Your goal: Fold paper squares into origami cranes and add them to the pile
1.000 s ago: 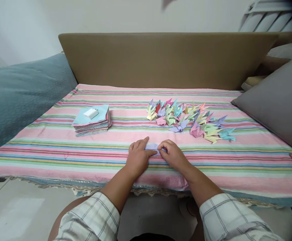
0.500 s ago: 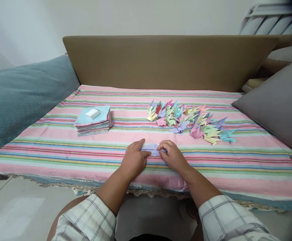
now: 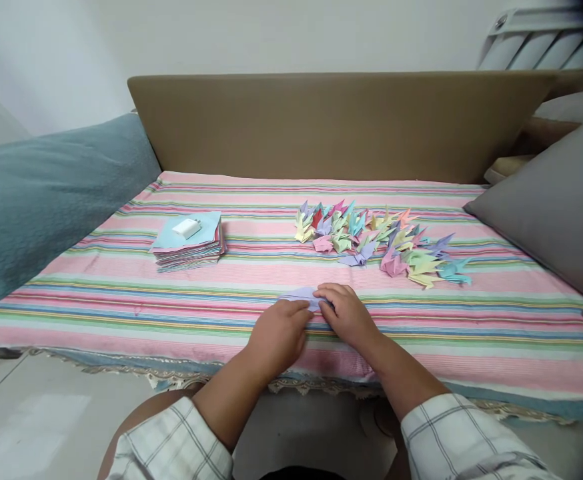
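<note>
"Since half a second earlier, the left hand (image 3: 277, 339) had slid inward and nearer the body, its outstretched index finger drawn in; the right hand (image 3: 349, 317) had barely shifted."

"How did they grip?"

"Right thumb and fingers were clamped on the right end of one lavender folded paper (image 3: 301, 293); left fingertips touched its near edge, though I couldn't tell whether they pinched. Probably the right anchored it while the left pressed, with the striped cover (image 3: 121, 320) as backing."

"And beyond the grip?"

"Past it and to the right lay the origami cranes (image 3: 386, 233), likely heaped to stay out of the way: over twenty, too overlapped for an exact count. Farther off, to the left, stood one stack of paper squares (image 3: 191, 257), its sheets uncountable, with one white plug adapter (image 3: 186, 229) on top, presumably as a weight."
</note>
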### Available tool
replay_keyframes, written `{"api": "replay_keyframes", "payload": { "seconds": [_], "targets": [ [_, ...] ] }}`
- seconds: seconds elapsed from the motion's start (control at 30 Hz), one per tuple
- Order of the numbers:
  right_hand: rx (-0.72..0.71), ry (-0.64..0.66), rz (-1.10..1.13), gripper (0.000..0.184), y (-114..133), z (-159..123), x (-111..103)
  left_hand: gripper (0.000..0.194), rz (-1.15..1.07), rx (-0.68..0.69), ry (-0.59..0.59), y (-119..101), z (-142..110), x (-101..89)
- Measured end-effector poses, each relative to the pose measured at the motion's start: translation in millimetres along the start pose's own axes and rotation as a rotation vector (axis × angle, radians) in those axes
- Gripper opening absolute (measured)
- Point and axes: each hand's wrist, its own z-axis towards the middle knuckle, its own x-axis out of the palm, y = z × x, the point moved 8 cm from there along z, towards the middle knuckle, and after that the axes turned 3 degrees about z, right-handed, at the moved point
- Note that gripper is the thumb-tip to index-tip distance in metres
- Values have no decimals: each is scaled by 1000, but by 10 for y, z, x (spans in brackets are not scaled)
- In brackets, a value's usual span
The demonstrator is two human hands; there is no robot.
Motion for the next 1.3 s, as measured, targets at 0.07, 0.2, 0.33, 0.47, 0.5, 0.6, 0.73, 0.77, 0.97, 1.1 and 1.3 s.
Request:
{"api": "replay_keyframes", "payload": {
  "seconds": [0.07, 0.2, 0.33, 0.47, 0.5, 0.6, 0.73, 0.77, 0.97, 1.1, 1.3],
  "targets": [
    [39, -10, -2, 27, 16, -14, -21, 35, 60, 19, 33, -62, -12, 88],
    [119, -10, 73, 27, 48, -63, -51, 39, 78, -1, 11, -45, -9, 117],
    [122, 9, 142, 27, 99, -107, -45, 42, -12, -21, -21, -15, 1, 31],
    [76, 66, 188, 27, 136, -107, -12, 33, -33, -102, -3, 33, 18, 19],
    [70, 60, 183, 27, 128, -101, -22, 32, -28, -118, 8, 44, 22, 32],
    [9, 10, 134, 30, 119, -79, -85, 25, -29, -121, 37, 58, 26, 72],
    [-109, -18, 41, 35, 133, -73, -123, 36, -12, -91, 73, 104, 9, 94],
    [-128, 0, 21, 35, 135, -76, -109, 37, -5, -87, 80, 127, 5, 95],
    [-149, 86, 3, 24, 151, -84, -29, 29, 54, -38, 95, 245, 35, 77],
    [-126, 97, 20, 20, 157, -76, -19, 19, 60, -17, 87, 272, 68, 75],
    [-122, 95, -17, 15, 164, -76, -32, 21, 9, -50, 88, 238, 62, 76]
  ]
}}
